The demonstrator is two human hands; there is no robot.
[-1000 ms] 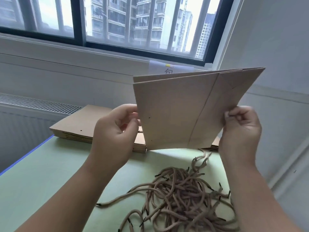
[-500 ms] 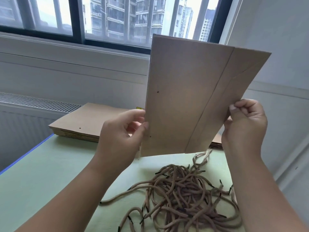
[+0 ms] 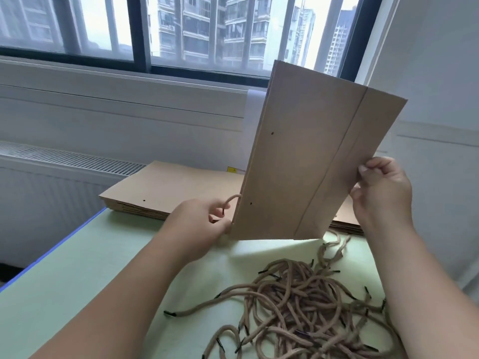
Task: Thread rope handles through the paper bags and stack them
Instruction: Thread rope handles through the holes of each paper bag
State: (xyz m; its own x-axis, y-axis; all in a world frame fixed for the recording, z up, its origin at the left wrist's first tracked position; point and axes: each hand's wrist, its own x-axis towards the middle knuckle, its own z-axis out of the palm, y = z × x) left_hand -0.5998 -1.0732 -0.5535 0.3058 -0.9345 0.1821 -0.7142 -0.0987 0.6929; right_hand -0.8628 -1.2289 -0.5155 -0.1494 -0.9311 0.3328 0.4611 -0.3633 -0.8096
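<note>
— Holding anything, those hands?
— Both. The left hand (image 3: pixel 204 224) grips a rope handle (image 3: pixel 232 199) at the lower left edge of the paper bag (image 3: pixel 305 164). The right hand (image 3: pixel 381 193) pinches its right edge.
— And the bag?
— Upright, lifted above the green table (image 3: pixel 103 255), between the flat bag stack (image 3: pixel 168 187) and the rope pile (image 3: pixel 298 307).

— Left hand (image 3: pixel 199 224)?
— Raised, fingers curled, seemingly pinching a rope handle (image 3: pixel 232 199) beside the paper bag (image 3: pixel 311 164).
— Right hand (image 3: pixel 381 193)?
— Raised farther right, gripping the bag's edge, forearm extended.
</note>
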